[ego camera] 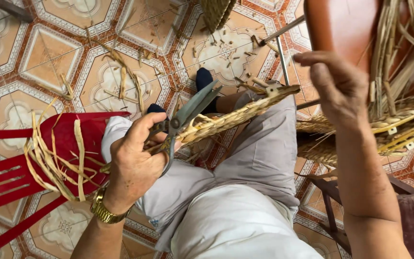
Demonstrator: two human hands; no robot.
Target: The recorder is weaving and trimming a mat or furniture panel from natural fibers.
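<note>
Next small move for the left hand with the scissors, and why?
Probably close the scissors on a loose straw end. The left hand holds them with blades open, right against the woven straw braid lying across the lap, and stray ends stick out near the blades. The right hand is raised by the straw bundle, not on the braid.

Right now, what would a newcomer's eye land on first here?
Probably the left hand at centre, shut on grey scissors with blades open over a woven straw braid across the lap. Next, the red plastic chair at left, draped with loose straw strips. The right hand is raised, open.
</note>
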